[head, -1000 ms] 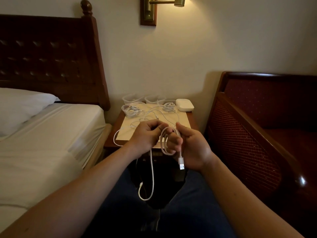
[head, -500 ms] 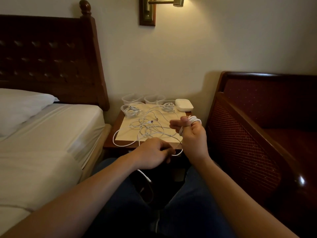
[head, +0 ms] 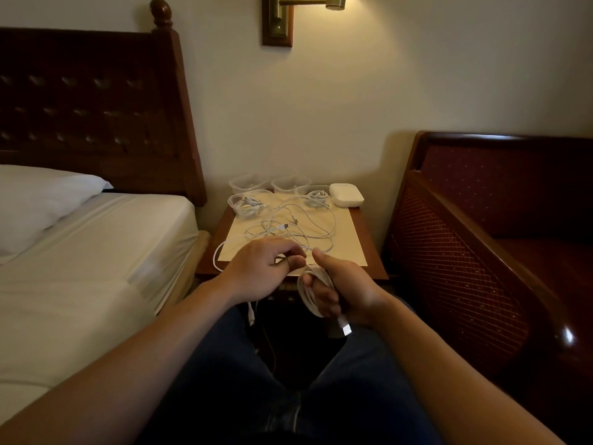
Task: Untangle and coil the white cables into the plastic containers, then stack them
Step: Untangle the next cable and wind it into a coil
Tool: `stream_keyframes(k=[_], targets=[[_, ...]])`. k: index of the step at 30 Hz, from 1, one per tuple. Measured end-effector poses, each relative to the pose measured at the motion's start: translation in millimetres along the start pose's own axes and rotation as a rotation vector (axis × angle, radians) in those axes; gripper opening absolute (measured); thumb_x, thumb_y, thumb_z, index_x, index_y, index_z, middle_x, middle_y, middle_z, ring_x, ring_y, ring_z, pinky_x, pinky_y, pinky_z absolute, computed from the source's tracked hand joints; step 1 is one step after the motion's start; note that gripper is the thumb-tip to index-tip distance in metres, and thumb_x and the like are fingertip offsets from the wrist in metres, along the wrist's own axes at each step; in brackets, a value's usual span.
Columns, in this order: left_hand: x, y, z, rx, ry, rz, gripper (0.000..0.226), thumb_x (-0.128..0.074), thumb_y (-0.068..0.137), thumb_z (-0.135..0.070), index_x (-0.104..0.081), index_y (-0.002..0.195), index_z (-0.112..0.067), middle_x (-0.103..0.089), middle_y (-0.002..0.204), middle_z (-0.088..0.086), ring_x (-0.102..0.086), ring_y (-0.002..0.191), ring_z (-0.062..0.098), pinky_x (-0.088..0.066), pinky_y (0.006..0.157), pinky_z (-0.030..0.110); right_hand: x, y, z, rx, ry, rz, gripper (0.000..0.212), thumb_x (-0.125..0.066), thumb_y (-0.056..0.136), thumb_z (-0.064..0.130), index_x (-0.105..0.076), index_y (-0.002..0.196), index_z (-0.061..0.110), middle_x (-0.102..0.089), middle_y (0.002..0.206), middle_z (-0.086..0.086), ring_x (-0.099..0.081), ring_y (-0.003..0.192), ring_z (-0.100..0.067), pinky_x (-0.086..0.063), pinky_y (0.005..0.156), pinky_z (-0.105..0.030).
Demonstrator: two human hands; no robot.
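R hand (head: pixel 345 293) grip curled round coiled white cable (head: pixel 309 292); L hand (head: pixel 261 271) apparently pinches its strand.

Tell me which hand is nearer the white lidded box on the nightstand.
Right. The right hand is below the white lidded box, on its side; the left hand is farther left.

Dim room; wall lamp (head: pixel 333 1) glows overhead (edges bowed, shadowy).

Four clear plastic containers (head: pixel 248 183) stood at the back of one nightstand (head: pixel 365 239), two of them holding coiled cable. One white lidded box (head: pixel 346 194) sat beside them. Two hands showed, the left hand (head: pixel 260 271) and the right hand (head: pixel 343 290), along with one pillow (head: pixel 41 200) and one wall lamp (head: pixel 301 8).
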State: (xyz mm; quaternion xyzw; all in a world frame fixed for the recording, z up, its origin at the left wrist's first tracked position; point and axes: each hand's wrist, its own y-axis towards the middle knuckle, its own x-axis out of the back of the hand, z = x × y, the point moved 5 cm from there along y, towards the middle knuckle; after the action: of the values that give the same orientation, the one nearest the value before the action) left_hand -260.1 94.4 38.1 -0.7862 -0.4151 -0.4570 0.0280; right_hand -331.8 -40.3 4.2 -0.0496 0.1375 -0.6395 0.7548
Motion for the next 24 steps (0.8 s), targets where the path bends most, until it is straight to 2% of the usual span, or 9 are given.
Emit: stream_keyframes(k=[4,8,10,13,15,17,19,21,24], targets=[[-15,-6,2,0.112,-0.369,0.009,0.022,-0.052,0.104,-0.028,-0.074,0.103,-0.029,-0.074,0.103,-0.012,-0.067,0.105,0.007,-0.051,0.095,0.036,-7,-1,9,0.011,0.230,0.139,0.052,-0.033,0.106,0.047,-0.055,0.075,0.012,-0.027,0.040,0.005,-0.026,0.030,-0.010,-0.024,0.044,-0.026],[-23,-9,-8,0.193,-0.616,-0.008,0.030,-0.048,0.106,-0.025,-0.072,0.094,-0.015,-0.073,0.091,-0.003,-0.067,0.091,0.010,-0.050,0.091,0.034,-8,-1,7,-0.038,0.416,0.241,0.049,-0.032,0.106,0.041,-0.056,0.074,0.012,-0.030,0.037,0.008,-0.028,0.028,-0.008,-0.027,0.041,-0.024],[-28,-10,-9,0.220,-0.704,-0.004,0.039,-0.043,0.107,-0.034,-0.071,0.089,-0.014,-0.070,0.088,0.001,-0.065,0.089,0.014,-0.049,0.092,0.040,-9,-2,7,-0.034,0.449,0.253,0.047,-0.034,0.105,0.039,-0.057,0.074,0.011,-0.030,0.037,0.008,-0.029,0.028,-0.008,-0.027,0.042,-0.024],[-28,-13,-12,0.180,-0.632,-0.026,0.049,-0.044,0.098,-0.062,-0.070,0.083,-0.022,-0.070,0.087,0.002,-0.066,0.090,0.022,-0.051,0.093,0.048,-11,-1,6,-0.013,0.491,0.249,0.044,-0.037,0.104,0.037,-0.056,0.074,0.011,-0.031,0.037,0.008,-0.031,0.028,-0.008,-0.028,0.042,-0.024],[-26,-14,-10,0.183,-0.502,-0.057,0.051,-0.044,0.091,-0.070,-0.069,0.083,-0.026,-0.072,0.086,-0.001,-0.069,0.091,0.023,-0.053,0.091,0.052,-12,1,7,-0.010,0.511,0.228,0.041,-0.038,0.102,0.036,-0.056,0.076,0.010,-0.032,0.038,0.007,-0.033,0.029,-0.008,-0.030,0.043,-0.023],[-25,-14,-4,0.224,-0.429,-0.075,0.054,-0.041,0.088,-0.072,-0.067,0.085,-0.025,-0.073,0.086,0.003,-0.069,0.090,0.027,-0.052,0.089,0.056,-14,3,7,-0.017,0.518,0.180,0.040,-0.040,0.101,0.036,-0.057,0.078,0.008,-0.036,0.040,0.006,-0.037,0.032,-0.009,-0.034,0.044,-0.023],[-27,-13,2,0.286,-0.501,-0.061,0.054,-0.044,0.091,-0.070,-0.065,0.088,-0.021,-0.074,0.086,0.007,-0.069,0.086,0.032,-0.054,0.087,0.056,-14,5,7,-0.038,0.496,0.105,0.043,-0.041,0.103,0.037,-0.057,0.078,0.006,-0.044,0.045,0.002,-0.045,0.038,-0.013,-0.042,0.046,-0.024],[-30,-13,3,0.317,-0.525,-0.042,0.047,-0.045,0.102,-0.056,-0.063,0.095,-0.013,-0.073,0.081,0.001,-0.070,0.079,0.025,-0.056,0.083,0.050,-14,5,7,-0.043,0.413,0.048,0.048,-0.039,0.107,0.038,-0.060,0.078,0.005,-0.053,0.055,-0.004,-0.055,0.048,-0.017,-0.051,0.055,-0.026],[-31,-15,9,0.288,-0.323,-0.054,0.033,-0.039,0.107,-0.041,-0.063,0.106,-0.018,-0.072,0.094,-0.001,-0.068,0.091,0.016,-0.055,0.087,0.045,-14,4,9,-0.006,0.275,-0.046,0.048,-0.038,0.109,0.035,-0.066,0.090,0.001,-0.062,0.066,-0.010,-0.065,0.058,-0.021,-0.058,0.059,-0.029]])
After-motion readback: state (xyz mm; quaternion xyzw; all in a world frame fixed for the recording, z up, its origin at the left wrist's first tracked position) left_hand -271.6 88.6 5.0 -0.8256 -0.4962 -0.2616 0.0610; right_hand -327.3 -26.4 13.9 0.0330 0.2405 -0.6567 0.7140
